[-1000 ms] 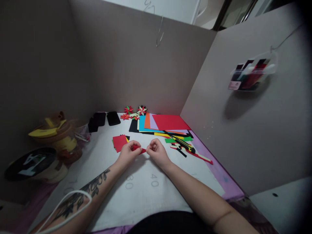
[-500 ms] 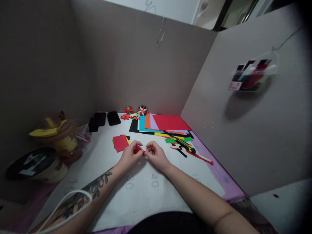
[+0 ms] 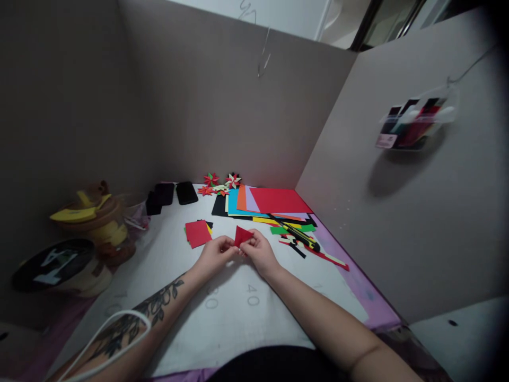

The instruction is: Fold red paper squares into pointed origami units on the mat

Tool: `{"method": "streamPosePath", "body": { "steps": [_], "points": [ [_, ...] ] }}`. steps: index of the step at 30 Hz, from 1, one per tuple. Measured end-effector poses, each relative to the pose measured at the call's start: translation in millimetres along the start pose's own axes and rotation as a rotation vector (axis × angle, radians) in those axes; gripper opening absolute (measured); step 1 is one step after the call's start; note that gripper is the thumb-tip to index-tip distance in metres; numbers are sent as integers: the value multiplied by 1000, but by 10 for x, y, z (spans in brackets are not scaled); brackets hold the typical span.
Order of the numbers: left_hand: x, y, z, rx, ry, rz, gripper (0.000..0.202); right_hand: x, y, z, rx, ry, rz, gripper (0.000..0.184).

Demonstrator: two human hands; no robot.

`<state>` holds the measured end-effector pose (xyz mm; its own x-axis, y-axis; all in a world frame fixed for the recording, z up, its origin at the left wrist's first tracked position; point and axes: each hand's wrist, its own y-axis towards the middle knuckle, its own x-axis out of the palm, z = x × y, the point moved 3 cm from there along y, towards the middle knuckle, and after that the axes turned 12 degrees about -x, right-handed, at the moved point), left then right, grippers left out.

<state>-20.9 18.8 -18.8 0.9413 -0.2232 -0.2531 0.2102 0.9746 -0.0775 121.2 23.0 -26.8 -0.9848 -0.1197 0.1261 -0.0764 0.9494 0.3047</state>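
My left hand (image 3: 217,253) and my right hand (image 3: 259,251) meet over the white mat (image 3: 222,313), both pinching a small folded red paper piece (image 3: 242,235) that stands up between the fingertips. A stack of small paper squares with a red one on top (image 3: 198,233) lies just beyond my left hand. Past my right hand lie a yellow and black utility knife (image 3: 299,235) and cut paper strips (image 3: 318,256).
A fan of coloured paper sheets (image 3: 266,202) lies at the back, with folded paper stars (image 3: 220,183) and two black phones (image 3: 173,192) behind. Jars and a black lid (image 3: 59,262) sit at left. Grey partition walls enclose the desk; a plastic pouch (image 3: 413,122) hangs on the right wall.
The red paper, held low and flat between my hands a second ago, now stands upright as a pointed shape. Both hands have drawn closer together.
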Motion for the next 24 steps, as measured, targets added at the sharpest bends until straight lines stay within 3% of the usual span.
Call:
{"method": "streamPosePath", "body": {
  "steps": [4,9,18,24],
  "points": [
    [-28,3,4,-1,45,76,20,2,-3,5,-1,-34,-2,22],
    [-73,-22,76,110,154,126,18,2,17,-17,-71,-23,22,28],
    [-61,-17,107,80,54,-15,19,-65,-12,-64,-294,-331,16,10],
    [-51,-4,61,66,-31,-96,16,-71,-28,-109,-336,-376,10,6]
  ]
}}
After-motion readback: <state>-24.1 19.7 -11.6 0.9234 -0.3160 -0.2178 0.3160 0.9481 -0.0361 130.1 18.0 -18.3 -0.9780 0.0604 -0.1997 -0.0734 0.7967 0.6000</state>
